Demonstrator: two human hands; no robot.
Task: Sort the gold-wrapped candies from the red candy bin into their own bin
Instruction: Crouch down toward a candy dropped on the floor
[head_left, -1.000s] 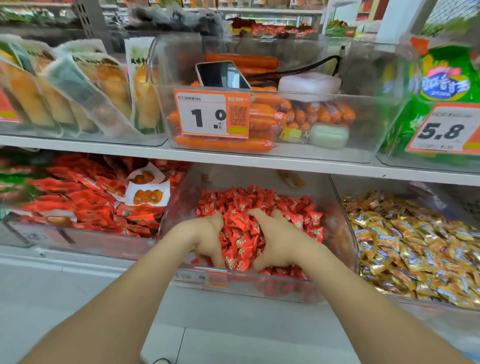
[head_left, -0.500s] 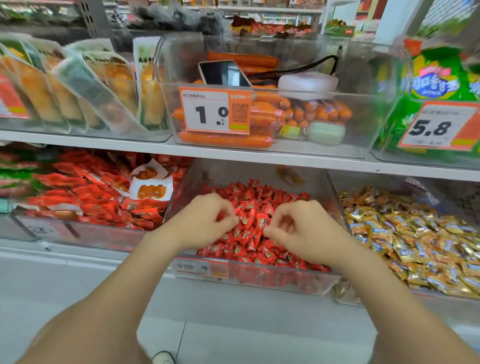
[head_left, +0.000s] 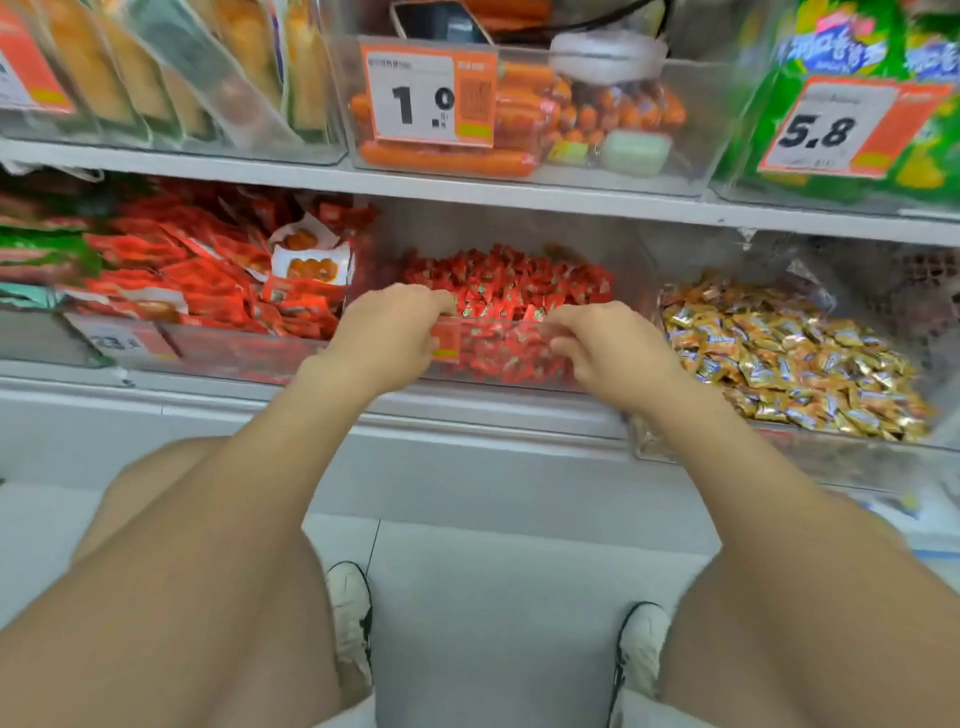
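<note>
head view: left hand (head_left: 387, 332) curled over the front lip of the red candy bin (head_left: 498, 358), fingers hooked inward and thumb tip up near the red candies (head_left: 506, 291); clamped on the clear rim, by the look of it, with no candy seen in it. right hand (head_left: 605, 345) mirrored on the same lip, fingers bent over the edge and wrapped on the plastic, nothing else visibly held. placed one to each side of the bin front, probably for a level grip to slide or steady the bin. only red wrappers showing on top of the heap; any gold strays not visible, perhaps buried, and blur prevents certainty. gold-wrapped candies (head_left: 789, 358) piled in the neighbouring clear bin (head_left: 779, 447) just to the right, close enough for short transfers. price tag (head_left: 428, 93) on the shelf above, unrelated. crouched stance, knees and shoes (head_left: 350, 613) below, likely for reach into the low shelf.
</note>
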